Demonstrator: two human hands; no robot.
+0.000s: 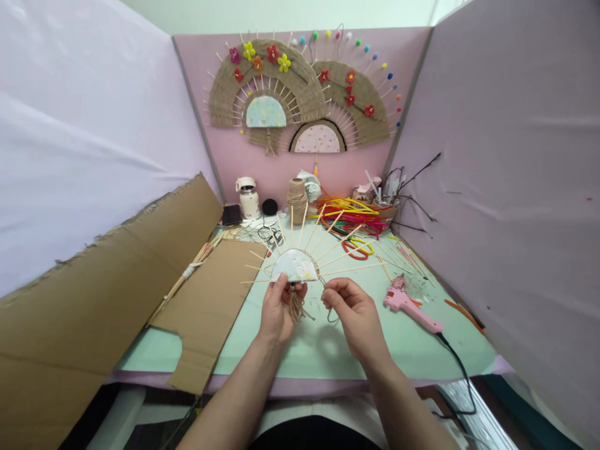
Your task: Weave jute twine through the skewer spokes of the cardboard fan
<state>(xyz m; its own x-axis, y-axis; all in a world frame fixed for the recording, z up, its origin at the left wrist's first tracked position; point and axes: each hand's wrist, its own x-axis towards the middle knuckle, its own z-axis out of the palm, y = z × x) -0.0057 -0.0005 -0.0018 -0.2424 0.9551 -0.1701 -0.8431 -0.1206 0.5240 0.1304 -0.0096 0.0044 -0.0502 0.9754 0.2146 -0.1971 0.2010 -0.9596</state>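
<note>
My left hand [280, 309] is closed on the lower edge of a half-round fan base [295, 265], covered in pale floral cloth. Thin wooden sticks [315, 226] spread outward from its curved rim like rays. Below the flat edge hangs a twine tassel [296, 306], partly behind my fingers. To the right of the base, my right hand [351, 310] pinches a strand of twine [332, 314]; the strand runs up to the right corner of the base, and a loop of it dangles under my fingers.
Right of my hands lies a pink glue gun [412, 305] with a black cord. Scissors [357, 249], coloured pipe cleaners [351, 209] and a twine spool [297, 200] sit toward the back. Cardboard [220, 294] covers the left side. Finished fans [267, 81] hang on the pink back panel.
</note>
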